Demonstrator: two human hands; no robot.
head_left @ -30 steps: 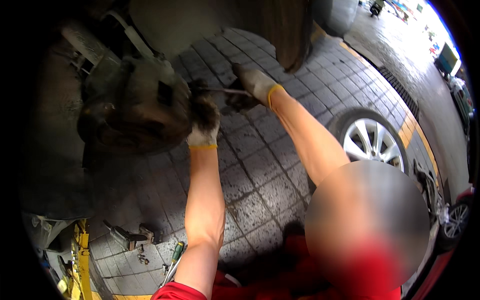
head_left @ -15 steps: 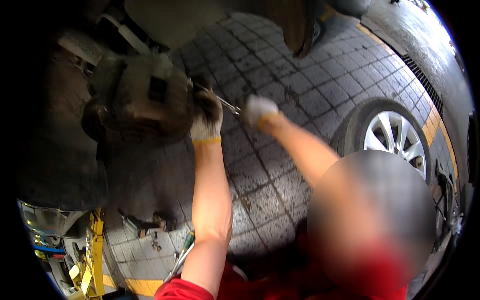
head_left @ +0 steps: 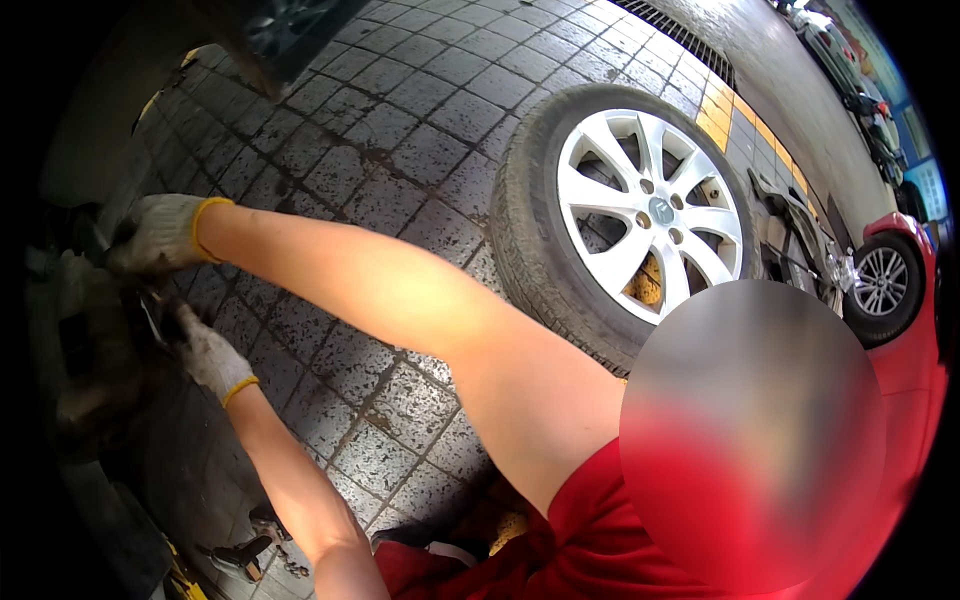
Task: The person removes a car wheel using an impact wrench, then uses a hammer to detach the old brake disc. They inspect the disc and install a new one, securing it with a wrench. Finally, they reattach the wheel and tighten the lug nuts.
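Note:
My left hand (head_left: 207,355), in a whitish knit glove with a yellow cuff, is closed around a shiny metal wrench (head_left: 154,318) beside the brake caliper (head_left: 95,350). The caliper is dim at the left rim of the picture, and where the wrench meets it I cannot make out. Just above, my right hand (head_left: 158,236), gloved the same way, is curled at the upper end of the caliper. A bright metal piece (head_left: 98,234) shows at its fingers, too dark around to name.
A wheel (head_left: 655,210) with silver spokes lies tilted on the dark tiled floor (head_left: 420,130) to my right. Dark block-shaped parts (head_left: 240,560) and small bits lie at lower left. A red car (head_left: 910,300) stands far right; a drain grate (head_left: 690,40) runs at the back.
The view has swung right, so the caliper now sits at the left rim. My right hand has moved from the wrench's outer end to above my left hand, next to the caliper.

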